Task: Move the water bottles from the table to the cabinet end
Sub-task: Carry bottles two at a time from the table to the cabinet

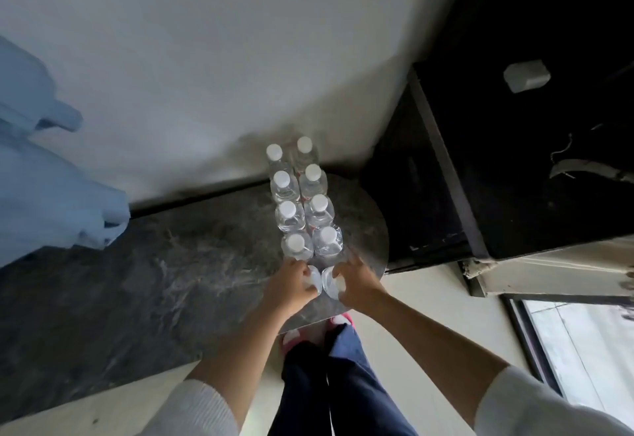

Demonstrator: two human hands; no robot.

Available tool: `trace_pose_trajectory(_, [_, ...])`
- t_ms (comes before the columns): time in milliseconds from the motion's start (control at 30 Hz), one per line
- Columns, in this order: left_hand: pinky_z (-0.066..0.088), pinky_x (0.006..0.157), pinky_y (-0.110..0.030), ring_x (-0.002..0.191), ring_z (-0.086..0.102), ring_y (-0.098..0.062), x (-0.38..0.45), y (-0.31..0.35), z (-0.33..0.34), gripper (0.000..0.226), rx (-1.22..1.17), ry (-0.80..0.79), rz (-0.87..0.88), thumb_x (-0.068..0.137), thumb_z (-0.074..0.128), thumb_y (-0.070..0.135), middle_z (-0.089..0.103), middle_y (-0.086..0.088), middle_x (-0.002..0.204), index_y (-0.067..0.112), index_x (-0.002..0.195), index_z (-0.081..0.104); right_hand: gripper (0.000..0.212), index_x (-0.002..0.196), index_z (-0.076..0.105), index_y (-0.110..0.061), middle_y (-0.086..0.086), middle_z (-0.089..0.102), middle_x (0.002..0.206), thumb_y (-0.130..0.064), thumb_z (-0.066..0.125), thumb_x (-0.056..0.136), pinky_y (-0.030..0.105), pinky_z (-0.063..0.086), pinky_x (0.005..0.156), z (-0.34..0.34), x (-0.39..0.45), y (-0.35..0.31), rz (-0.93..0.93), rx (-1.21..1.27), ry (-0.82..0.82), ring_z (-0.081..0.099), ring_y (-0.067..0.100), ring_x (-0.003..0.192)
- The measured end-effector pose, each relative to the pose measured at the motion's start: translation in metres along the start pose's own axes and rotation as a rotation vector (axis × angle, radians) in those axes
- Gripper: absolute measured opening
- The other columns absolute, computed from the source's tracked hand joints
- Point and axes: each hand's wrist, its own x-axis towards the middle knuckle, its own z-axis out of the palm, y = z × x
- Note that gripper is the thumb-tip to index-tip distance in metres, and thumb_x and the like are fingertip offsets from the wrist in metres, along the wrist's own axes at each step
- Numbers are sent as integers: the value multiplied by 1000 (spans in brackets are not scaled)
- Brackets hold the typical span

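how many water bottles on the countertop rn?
10: eight white-capped bottles in two rows of four toward the wall, one under the left hand, one under the right hand.

White sleeves (192, 408), navy trousers (343, 384), pink shoes (291, 337)

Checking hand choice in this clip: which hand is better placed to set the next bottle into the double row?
Neither clearly: each holds one. The left hand grips the left bottle behind the left column; the right hand grips the right bottle behind the right column. Each grip suits its own side.
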Motion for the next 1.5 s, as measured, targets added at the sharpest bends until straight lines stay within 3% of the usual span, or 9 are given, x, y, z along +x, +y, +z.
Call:
trace_pose_trajectory(500, [42,91,-24,113,54,-20,30,-15,10,32,-1,6,48,85,60,20,50,-5,128,7,113,55,41,125,52,-13,8,35,139,-11,59,85,24,44,93,-4,41,-1,-76,-132,-64,53,23,117])
trace_pose_trajectory(967, [45,91,-33,117,53,-28,19,-31,11,45,-19,-55,46,88,51,5,40,-10,138,9,131,42,46,132,41,-14,13,28,141,-3,51,88,36,49,95,-8,33,-15,-89,-381,-141,50,29,120])
trace_pose_trajectory(1200, [39,102,-30,124,48,-23,-13,-61,7,42,-54,34,-142,91,51,15,48,-8,135,12,132,44,47,138,32,-12,12,33,142,-13,46,92,36,42,102,-16,15,-35,-167,-637,-92,36,28,132])
trace_pose_trajectory(1500, [44,94,-29,114,55,-25,-102,-107,-10,26,-164,377,-496,90,51,13,60,-14,119,2,111,63,38,129,48,-5,14,48,133,-8,45,91,38,43,102,-2,14,-123,-620,-874,-67,41,30,127])
